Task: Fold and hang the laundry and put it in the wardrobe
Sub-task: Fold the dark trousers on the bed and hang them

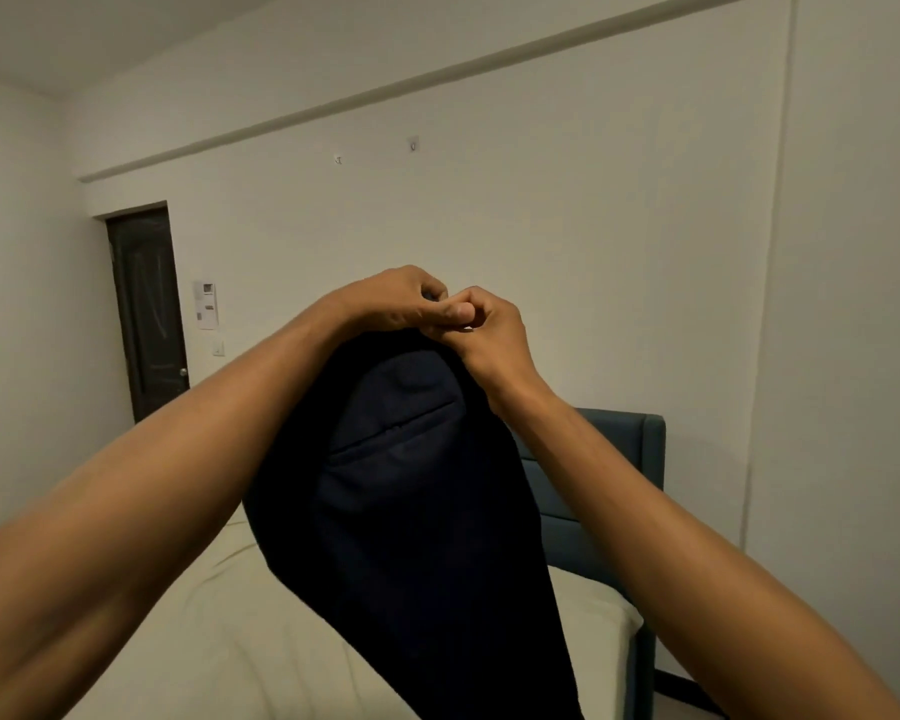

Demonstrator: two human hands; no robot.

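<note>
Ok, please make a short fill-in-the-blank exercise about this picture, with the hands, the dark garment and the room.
1. Both hands, left hand and right hand, pinch the ____ edge of the dark garment.
2. The garment hangs down above the ____, which has a cream sheet.
3. The dark door in the corner is ____.
4. The headboard stands against the ____.

Missing words: top; bed; closed; wall

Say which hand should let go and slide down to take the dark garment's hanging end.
Probably the right hand. Both hands pinch the top of the dark garment; the left hand is on top and could keep holding, while the right sits lower, beside the cloth's edge.
</note>
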